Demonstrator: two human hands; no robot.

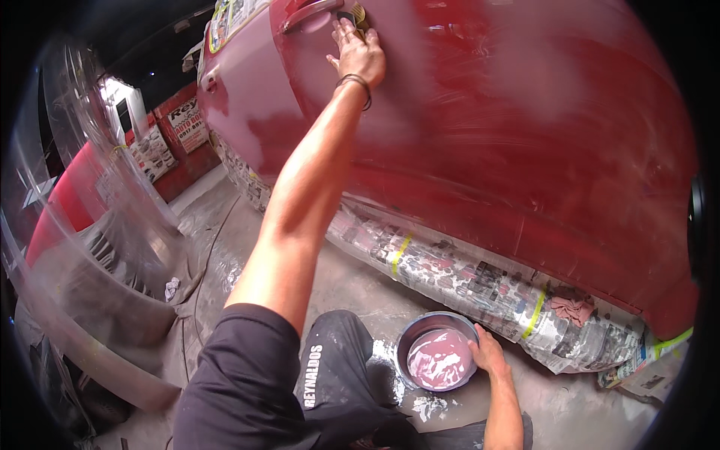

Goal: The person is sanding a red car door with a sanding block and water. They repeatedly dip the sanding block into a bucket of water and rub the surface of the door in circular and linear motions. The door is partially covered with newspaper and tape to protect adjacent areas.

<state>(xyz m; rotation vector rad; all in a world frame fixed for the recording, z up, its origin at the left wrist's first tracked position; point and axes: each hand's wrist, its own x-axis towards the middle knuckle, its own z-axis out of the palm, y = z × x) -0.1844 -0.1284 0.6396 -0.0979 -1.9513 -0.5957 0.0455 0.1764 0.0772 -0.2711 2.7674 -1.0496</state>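
The head view puts the pad (361, 15) at the far side, against the red car panel (465, 142), just right of the door handle (313, 12). The left hand (358, 54) lies over it, fingers a little apart; whether they pinch it, I can't tell. With the handle so near, a stray stroke could, I'd guess, bump the pad on that edge. The arm is stretched long, too, so the pressure might turn uneven.

What shows of the pad is yellow and dark, the rest hidden by the fingers. Around it the panel goes from deep red to cloudy pink patches.

Nearer, to the right, the right hand (488, 351) is clamped on the side of a dark basin (437, 321) of pink liquid (435, 360) with white streaks. If that grip tipped it, I'd expect a spill across the grey floor (341, 277). Drips could also soak the newspaper masking (450, 270) along the car's lower edge and loosen its yellow tape (534, 313). A crumpled pink cloth (571, 310) rests there, farther right.
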